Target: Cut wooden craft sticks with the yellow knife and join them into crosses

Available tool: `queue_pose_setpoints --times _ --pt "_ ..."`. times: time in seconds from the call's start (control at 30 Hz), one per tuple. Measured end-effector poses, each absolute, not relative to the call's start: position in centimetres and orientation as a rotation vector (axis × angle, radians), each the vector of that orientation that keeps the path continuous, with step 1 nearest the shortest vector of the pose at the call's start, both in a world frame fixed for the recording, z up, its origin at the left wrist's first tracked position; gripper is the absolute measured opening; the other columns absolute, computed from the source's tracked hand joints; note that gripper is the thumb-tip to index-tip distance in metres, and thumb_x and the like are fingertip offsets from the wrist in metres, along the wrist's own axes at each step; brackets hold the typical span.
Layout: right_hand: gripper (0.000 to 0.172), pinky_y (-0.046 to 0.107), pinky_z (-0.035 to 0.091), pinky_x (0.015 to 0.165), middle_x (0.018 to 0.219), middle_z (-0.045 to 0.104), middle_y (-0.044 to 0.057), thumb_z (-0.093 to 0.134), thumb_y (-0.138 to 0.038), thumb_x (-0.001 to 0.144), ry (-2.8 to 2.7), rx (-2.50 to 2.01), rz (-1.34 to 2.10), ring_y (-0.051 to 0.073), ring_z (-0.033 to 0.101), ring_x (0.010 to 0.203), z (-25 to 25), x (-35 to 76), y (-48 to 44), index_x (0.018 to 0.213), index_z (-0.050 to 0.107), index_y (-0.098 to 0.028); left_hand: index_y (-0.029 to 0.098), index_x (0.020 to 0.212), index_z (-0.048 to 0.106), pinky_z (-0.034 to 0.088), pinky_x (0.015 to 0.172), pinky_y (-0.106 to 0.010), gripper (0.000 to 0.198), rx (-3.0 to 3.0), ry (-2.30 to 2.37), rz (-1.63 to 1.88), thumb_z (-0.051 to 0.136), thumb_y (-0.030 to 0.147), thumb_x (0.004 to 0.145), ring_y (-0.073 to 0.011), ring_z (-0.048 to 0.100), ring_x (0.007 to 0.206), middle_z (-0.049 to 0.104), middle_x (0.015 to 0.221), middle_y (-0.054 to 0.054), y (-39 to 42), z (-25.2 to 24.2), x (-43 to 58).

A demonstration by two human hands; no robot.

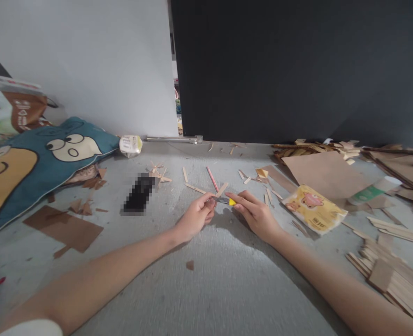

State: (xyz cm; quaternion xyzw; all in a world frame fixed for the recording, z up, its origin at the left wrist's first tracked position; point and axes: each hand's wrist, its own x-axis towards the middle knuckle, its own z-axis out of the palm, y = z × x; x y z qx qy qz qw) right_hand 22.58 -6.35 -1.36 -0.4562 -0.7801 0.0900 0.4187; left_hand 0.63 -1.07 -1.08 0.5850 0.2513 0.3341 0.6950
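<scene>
The fingers of the left hand [195,218] are pinched narrow on a pale wooden stick [222,189], whose free end slants up toward the far right, while those of the right hand [258,217] are closed round a yellow-handled cutter [231,201]. Its blade lies across the gap toward the left fingertips, beside the stick; whether it touches the wood is too small to tell. Just beyond the hands lie a pink patterned rod [211,178] and, to its left, a loose strip [195,188]. Farther left are a star-shaped cluster of sticks [163,178] and a dark pixelated object [138,195], then a brown sheet [65,228] and a teal cushion [66,156]. To the right lies a yellow packet [316,210], with brown cardboard [323,172] behind it and a heap of wooden strips [390,273] at the near right.
</scene>
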Motion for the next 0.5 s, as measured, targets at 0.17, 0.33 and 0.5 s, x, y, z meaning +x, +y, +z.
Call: queue_pose_setpoints --times 0.17,0.33,0.5 --pt "0.042 0.028 0.056 0.082 0.102 0.065 0.007 0.041 -0.036 0.111 -1.945 -1.176 0.231 0.017 0.066 0.086 -1.71 22.72 -6.22 0.145 0.064 -0.028 0.021 0.09 0.05 0.013 0.043 -0.021 0.045 1.284 0.515 0.784 0.058 0.064 0.098 -0.0075 0.016 0.046 0.028 0.06 0.011 -1.12 -1.07 0.71" --pt "0.042 0.028 0.057 0.082 0.1 0.064 0.007 0.041 -0.036 0.111 -1.937 -1.188 0.251 0.017 0.066 0.085 -1.77 22.71 -6.21 0.145 0.065 -0.028 0.021 0.089 0.049 0.014 0.043 -0.021 0.045 1.288 0.513 0.775 0.057 0.065 0.098 -0.0073 0.018 0.045 0.028 0.058 0.011 -1.12 -0.93 0.61" --pt "0.042 0.029 0.057 0.082 0.1 0.064 0.007 0.04 -0.037 0.111 -1.936 -1.184 0.246 0.017 0.066 0.084 -1.72 22.85 -6.18 0.144 0.065 -0.027 0.022 0.086 0.046 0.014 0.044 -0.021 0.047 1.285 0.51 0.783 0.058 0.066 0.097 -0.0073 0.017 0.046 0.027 0.058 0.011 -1.05 -0.93 0.56"
